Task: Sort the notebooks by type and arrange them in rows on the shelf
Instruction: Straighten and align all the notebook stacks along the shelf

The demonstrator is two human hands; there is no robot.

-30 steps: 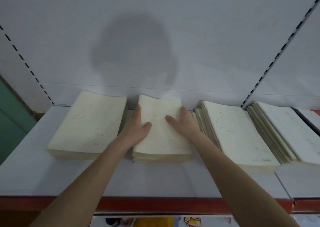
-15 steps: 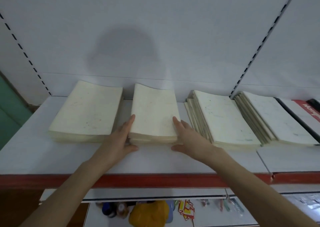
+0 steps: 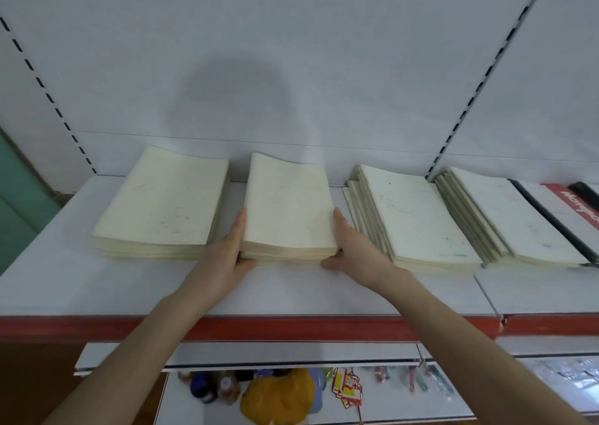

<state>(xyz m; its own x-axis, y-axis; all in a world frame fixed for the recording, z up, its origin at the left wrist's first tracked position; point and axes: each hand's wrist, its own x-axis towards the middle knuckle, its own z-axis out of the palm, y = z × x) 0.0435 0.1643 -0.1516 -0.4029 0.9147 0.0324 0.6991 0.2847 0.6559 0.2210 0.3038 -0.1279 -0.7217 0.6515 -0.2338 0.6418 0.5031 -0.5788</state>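
Observation:
A stack of cream notebooks [image 3: 288, 210] lies in the middle of the white shelf [image 3: 291, 291]. My left hand [image 3: 228, 256] presses flat against its left side, thumb under the front left corner. My right hand [image 3: 353, 249] clasps its right side, thumb at the front right corner. Another cream stack [image 3: 165, 207] lies to the left, squared up. To the right lie two fanned, slanted stacks of pale notebooks, one [image 3: 418, 220] close to my right hand and one [image 3: 509, 217] farther right.
At the far right lie a white notebook with a black spine [image 3: 557, 217] and a red-covered one [image 3: 580, 204]. The shelf has a red front lip [image 3: 291, 327]. Slotted uprights run up the white back panel. A lower shelf holds small colourful goods [image 3: 278, 398].
My hands slid from the top of the middle stack to its two sides near the front corners. The view tilted down, showing the lower shelf.

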